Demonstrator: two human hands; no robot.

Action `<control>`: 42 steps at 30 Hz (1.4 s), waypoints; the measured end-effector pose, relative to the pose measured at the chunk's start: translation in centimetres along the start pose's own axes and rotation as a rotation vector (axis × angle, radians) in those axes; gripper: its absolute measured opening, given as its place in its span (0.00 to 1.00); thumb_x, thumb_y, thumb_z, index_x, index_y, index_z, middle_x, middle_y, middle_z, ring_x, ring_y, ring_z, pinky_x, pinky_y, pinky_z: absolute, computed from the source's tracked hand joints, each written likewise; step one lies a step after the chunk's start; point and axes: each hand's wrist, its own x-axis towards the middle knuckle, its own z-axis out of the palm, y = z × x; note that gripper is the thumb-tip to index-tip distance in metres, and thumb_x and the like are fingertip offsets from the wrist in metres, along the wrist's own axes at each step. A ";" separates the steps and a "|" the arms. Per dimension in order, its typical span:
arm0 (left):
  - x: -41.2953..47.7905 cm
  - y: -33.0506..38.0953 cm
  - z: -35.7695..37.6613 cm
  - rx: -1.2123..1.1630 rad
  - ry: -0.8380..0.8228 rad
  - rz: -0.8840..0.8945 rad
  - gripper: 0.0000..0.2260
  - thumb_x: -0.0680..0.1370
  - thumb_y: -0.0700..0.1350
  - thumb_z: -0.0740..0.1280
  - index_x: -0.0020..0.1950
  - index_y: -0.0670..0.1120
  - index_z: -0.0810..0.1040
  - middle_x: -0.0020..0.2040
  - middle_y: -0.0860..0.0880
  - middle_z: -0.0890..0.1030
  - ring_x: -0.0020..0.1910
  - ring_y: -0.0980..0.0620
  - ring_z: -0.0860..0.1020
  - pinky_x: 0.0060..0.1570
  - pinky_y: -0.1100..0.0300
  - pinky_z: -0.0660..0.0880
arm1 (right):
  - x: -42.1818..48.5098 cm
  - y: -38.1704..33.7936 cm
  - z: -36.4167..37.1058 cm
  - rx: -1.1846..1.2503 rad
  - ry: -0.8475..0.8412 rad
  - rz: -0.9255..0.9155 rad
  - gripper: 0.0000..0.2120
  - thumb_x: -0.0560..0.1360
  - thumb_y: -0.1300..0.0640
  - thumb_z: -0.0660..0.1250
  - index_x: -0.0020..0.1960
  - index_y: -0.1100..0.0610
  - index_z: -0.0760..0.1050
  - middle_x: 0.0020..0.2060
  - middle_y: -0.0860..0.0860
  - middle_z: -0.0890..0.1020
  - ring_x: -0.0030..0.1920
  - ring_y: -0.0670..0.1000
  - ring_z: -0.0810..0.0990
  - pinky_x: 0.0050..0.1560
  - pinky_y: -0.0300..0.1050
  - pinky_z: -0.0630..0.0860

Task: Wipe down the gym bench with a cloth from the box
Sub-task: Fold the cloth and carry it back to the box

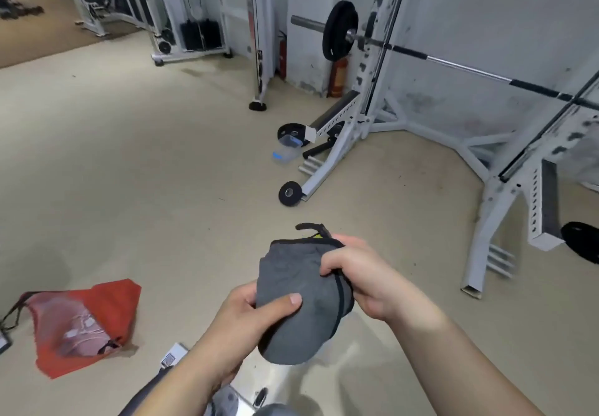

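Note:
A folded grey cloth (299, 289) with black edging and a small loop is held in front of me, above the floor. My left hand (256, 313) grips its lower left part with the thumb on top. My right hand (359, 273) pinches its upper right edge. A clear plastic box (285, 155) with a blue clip sits on the floor farther off, its lid (290, 140) lying just behind it. Part of a white metal frame with a dark pad (249, 393) shows below my arms at the bottom edge; I cannot tell whether it is the bench.
A white squat rack (350, 123) with a loaded barbell (421, 55) stands ahead on the right, a weight plate (581, 242) by its base. A red mesh drawstring bag (81, 321) lies on the beige floor at the left. Cable machines stand at the back.

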 end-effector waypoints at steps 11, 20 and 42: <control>17.1 8.2 -5.6 -0.161 0.172 -0.007 0.09 0.78 0.43 0.70 0.56 0.43 0.86 0.55 0.40 0.87 0.54 0.41 0.85 0.56 0.48 0.79 | 19.1 -5.1 -1.3 -0.003 -0.187 0.223 0.23 0.81 0.38 0.65 0.66 0.52 0.82 0.59 0.54 0.88 0.61 0.56 0.86 0.65 0.60 0.80; 37.0 20.3 -17.4 -0.145 0.134 -0.049 0.11 0.81 0.44 0.66 0.63 0.49 0.81 0.57 0.46 0.87 0.58 0.44 0.84 0.61 0.45 0.77 | 41.5 -18.7 1.4 0.118 -0.116 0.107 0.21 0.83 0.42 0.63 0.66 0.53 0.83 0.61 0.51 0.87 0.63 0.50 0.85 0.68 0.52 0.77; 91.2 44.5 -29.6 0.230 0.111 -0.285 0.08 0.76 0.40 0.69 0.55 0.47 0.83 0.51 0.42 0.86 0.46 0.43 0.86 0.41 0.50 0.85 | 87.2 -43.4 -10.1 0.233 0.309 0.213 0.09 0.75 0.57 0.78 0.53 0.58 0.85 0.46 0.52 0.91 0.50 0.55 0.88 0.49 0.49 0.82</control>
